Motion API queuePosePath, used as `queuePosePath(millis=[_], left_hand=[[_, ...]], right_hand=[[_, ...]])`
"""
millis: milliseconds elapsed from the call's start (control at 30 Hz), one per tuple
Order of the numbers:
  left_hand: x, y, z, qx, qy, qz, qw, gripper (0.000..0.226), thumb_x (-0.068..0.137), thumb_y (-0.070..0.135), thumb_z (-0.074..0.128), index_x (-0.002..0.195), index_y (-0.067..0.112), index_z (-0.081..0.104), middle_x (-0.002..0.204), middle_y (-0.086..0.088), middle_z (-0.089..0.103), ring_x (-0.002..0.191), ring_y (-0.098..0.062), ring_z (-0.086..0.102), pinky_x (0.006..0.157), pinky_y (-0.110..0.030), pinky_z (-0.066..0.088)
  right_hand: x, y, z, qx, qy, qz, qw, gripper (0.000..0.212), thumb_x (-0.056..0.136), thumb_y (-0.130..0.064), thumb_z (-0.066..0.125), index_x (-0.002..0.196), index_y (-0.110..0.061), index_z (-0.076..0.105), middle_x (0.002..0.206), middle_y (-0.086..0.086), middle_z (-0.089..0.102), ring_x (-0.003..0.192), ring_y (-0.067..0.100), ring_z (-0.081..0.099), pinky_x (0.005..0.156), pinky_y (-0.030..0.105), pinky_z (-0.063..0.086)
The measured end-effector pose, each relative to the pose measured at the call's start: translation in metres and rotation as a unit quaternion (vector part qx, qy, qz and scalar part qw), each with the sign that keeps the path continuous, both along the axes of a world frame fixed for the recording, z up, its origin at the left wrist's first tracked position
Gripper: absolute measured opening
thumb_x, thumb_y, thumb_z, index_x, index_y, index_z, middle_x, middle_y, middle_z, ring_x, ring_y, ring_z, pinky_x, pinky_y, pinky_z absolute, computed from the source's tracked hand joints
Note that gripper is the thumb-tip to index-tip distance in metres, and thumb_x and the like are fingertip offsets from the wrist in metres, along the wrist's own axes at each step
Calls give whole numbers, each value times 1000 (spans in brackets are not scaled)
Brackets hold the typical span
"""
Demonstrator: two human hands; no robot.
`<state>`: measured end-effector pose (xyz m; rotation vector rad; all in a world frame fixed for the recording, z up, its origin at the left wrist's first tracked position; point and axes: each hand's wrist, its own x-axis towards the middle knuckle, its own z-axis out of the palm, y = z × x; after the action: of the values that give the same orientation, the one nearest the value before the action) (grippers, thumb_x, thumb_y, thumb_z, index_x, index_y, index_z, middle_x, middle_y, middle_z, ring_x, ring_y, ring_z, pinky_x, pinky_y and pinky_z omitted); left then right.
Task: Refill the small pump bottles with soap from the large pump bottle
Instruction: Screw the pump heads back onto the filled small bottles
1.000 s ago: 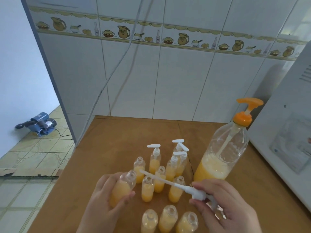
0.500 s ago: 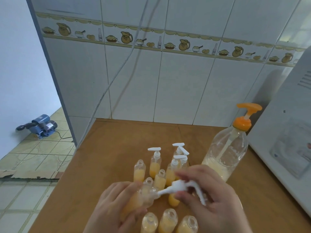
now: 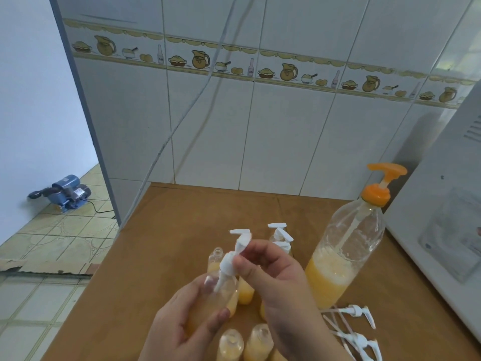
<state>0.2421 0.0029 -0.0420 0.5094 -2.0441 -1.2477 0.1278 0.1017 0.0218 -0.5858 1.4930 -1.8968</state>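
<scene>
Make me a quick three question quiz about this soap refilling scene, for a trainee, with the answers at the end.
1. True or false: the white plastic pump head is fully screwed onto the small clear bottle of orange soap.
2. Which hand grips that small bottle: A left hand, B right hand?
3. Fill in: the large clear bottle with the orange pump stands on the brown table to the ____ of the hands.

Key: 1 false, its tube is only part way in, at a slant. 2 A. 3 right.
</scene>
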Motion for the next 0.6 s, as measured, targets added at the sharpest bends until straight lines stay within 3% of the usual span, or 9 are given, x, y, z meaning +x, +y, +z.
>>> queuePosePath(millis=[67, 200, 267, 367, 500, 600], left_hand=[[0, 2, 5, -10, -12, -11, 1000, 51, 54, 79, 60, 104, 70, 50, 108, 39, 58, 101, 16, 56, 80, 0, 41], [-3, 2, 11, 1, -3, -17, 1000, 56, 54, 85, 56, 107, 66, 53, 105, 35, 62, 99, 14, 58, 79, 0, 41], [-4, 2, 10, 28, -2, -14, 1000, 64, 51, 87, 56, 109, 61, 54, 104, 30, 65, 97, 10, 61, 78, -2, 42], [-2, 3, 8, 39, -7, -11, 999, 69, 48, 88, 56, 109, 58, 56, 101, 28, 67, 95, 10, 61, 76, -3, 43], [-4, 2, 12, 62, -25, -19, 998, 69, 43, 83, 64, 107, 64, 51, 101, 31, 65, 94, 11, 60, 75, -2, 42], [-5, 0, 13, 72, -53, -59, 994, 46, 62, 63, 72, 102, 69, 51, 101, 33, 64, 96, 11, 59, 77, -2, 42]], right_hand=[[-2, -1, -2, -11, -30, 18, 999, 29, 57, -22, 84, 84, -19, 75, 75, 0, 67, 74, 10, 65, 66, 17, 50], [-3, -2, -4, -55, -99, 67, 991, 32, 70, -16, 67, 101, -11, 73, 107, 11, 70, 96, 18, 66, 88, 36, 48], [-2, -3, -8, -66, -99, 53, 992, 32, 67, -20, 76, 97, -10, 74, 104, 14, 71, 94, 21, 67, 82, 32, 51], [-3, -2, -15, -17, -28, 21, 999, 57, 42, -39, 93, 92, -18, 74, 92, 2, 71, 85, 21, 63, 80, 32, 49], [-4, 1, -13, -47, -94, 41, 994, 36, 61, -21, 83, 95, -13, 75, 106, 9, 71, 94, 22, 65, 86, 36, 47], [-5, 4, -14, -39, -118, 14, 992, 30, 47, -16, 93, 69, -14, 73, 83, 6, 72, 74, 16, 67, 67, 24, 52]])
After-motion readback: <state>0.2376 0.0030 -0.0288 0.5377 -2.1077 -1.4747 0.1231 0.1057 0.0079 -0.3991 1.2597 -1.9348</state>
